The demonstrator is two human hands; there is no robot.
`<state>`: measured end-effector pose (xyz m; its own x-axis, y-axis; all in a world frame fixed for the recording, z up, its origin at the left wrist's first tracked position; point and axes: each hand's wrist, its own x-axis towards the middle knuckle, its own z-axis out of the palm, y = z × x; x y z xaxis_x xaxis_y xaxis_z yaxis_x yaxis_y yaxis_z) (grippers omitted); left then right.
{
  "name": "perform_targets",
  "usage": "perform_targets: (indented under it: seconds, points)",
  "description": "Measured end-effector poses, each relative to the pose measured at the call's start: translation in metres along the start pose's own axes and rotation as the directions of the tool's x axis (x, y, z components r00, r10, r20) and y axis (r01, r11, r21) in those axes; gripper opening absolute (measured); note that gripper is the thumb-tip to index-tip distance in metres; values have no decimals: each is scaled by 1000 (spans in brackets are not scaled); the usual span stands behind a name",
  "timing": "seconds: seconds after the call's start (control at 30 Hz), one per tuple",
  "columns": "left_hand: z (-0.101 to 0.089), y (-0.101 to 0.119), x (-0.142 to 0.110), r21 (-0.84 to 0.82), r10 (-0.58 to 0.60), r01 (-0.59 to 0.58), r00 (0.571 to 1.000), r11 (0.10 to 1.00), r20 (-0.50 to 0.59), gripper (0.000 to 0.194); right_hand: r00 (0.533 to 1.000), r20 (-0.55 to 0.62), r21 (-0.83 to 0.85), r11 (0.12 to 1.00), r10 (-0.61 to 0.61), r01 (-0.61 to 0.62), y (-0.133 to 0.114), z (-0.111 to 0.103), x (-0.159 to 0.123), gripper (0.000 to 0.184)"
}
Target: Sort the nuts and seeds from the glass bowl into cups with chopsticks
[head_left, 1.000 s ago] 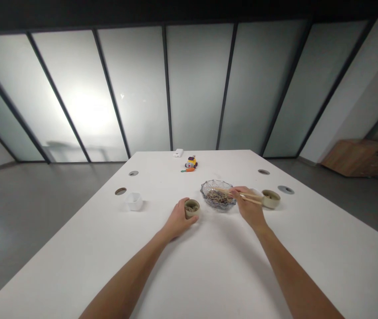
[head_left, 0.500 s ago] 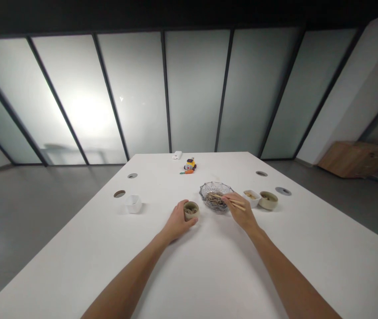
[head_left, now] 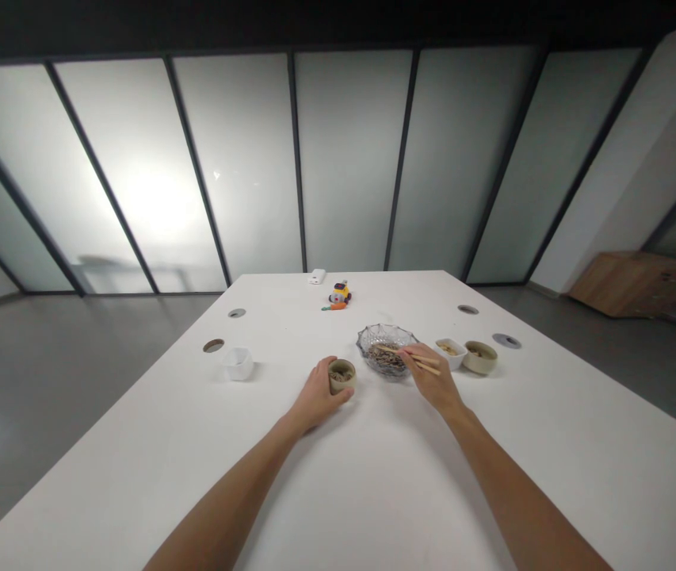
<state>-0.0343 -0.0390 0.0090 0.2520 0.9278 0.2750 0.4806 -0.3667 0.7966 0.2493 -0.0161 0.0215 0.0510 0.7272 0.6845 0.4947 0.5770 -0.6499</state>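
Chopsticks (head_left: pixel 428 362), slim, straight and pale tan, are pinched in the right hand (head_left: pixel 434 385), their tips down among the small brown-grey pieces (head_left: pixel 383 358) in the glass bowl (head_left: pixel 364 349). That bowl lies just ahead and to the left of the right hand's fingers; it is clear, with faceted walls and a scalloped rim. Near and to the left of the glass bowl, the left hand (head_left: pixel 315 398) curls round the side of a round cup (head_left: pixel 350 383), matt olive-beige, upright, with similar pieces inside. To the right of the glass bowl stand a white dish (head_left: pixel 455 364) with pale yellow bits, partly behind the right hand, and a beige cup (head_left: pixel 481 365) just beside it. Well to the left of the bowl is a translucent white, angular container (head_left: pixel 238 366). Beyond the glass bowl sit a yellow toy vehicle (head_left: pixel 341 293), an orange carrot-shaped piece (head_left: pixel 338 306) and a small white object (head_left: pixel 317 277), all on the smooth white table (head_left: pixel 338 492).
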Motion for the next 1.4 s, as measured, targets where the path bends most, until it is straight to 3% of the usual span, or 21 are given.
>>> perform_targets:
  seconds: [0.57,0.77,0.93,1.0,1.13,1.2,1.4]
  points:
    - [0,2,1,19,7,-7,1000,1000,5,67,994,-105,-27,999,39,-43,-11,-3,5,45]
    - [-1,2,0,20,1,-2,1000,1000,8,68,951,-153,349,915,269,-203,-14,1,11,43]
    - [0,1,0,13,-6,6,1000,1000,2,70,952,38,466,837,303,-285,-26,6,9,43]
    - [1,1,0,20,-10,10,1000,1000,3,71,954,70,432,854,291,-292,-29,4,9,43]
    - [0,2,0,23,-9,9,1000,1000,6,69,974,-99,197,964,201,-179,-26,-2,8,45]
    - [0,2,0,17,-7,7,1000,1000,4,69,985,-129,68,992,117,-109,-21,-2,6,43]
    - [0,2,0,15,2,-2,1000,1000,-5,69,999,-5,61,997,37,-36,-5,11,0,40]
